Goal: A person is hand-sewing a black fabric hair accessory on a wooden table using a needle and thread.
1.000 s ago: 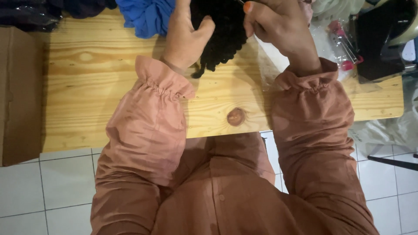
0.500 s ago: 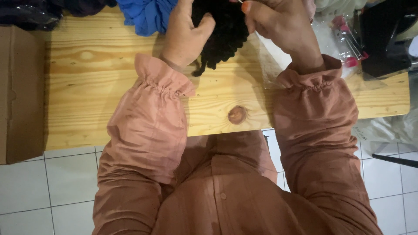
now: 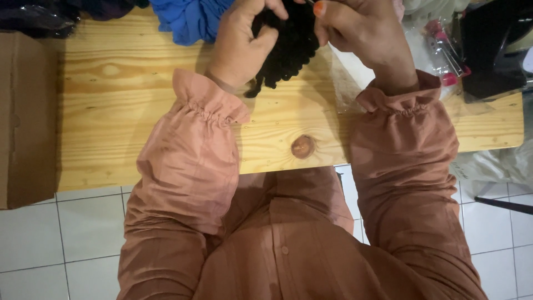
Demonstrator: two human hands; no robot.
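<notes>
**Black knitted piece held in both hands above the counter**

The black knitted piece (image 3: 288, 47), a bumpy, dark bundle of yarn work, hangs between my two hands near the far edge of the wooden counter (image 3: 139, 111). My left hand (image 3: 241, 47) has its grip closed on the piece's left side, fingers curled over the top and the thumb pressed into the yarn. My right hand (image 3: 361, 33) has its grip closed on the upper right part, thumb and forefinger pinched together at the top edge; I cannot tell whether anything thin sits in that pinch. The lower tail of the piece dangles just beneath the left grip, close to the counter.

Just left of the left grip lies a heap of blue fabric (image 3: 189, 19), touching or nearly touching the hand. Farther left in that far corner sits a dark bundle (image 3: 39, 16). Right of the right grip, clear plastic wrapping (image 3: 427, 39) with pink bits lies crumpled, and beyond it a black object (image 3: 494, 50) rests on the counter's corner. A brown cardboard box (image 3: 25, 116) stands against the counter's left end. My pink sleeves (image 3: 189, 161) cover much of the near counter; a round knot (image 3: 303, 146) shows between them.
</notes>
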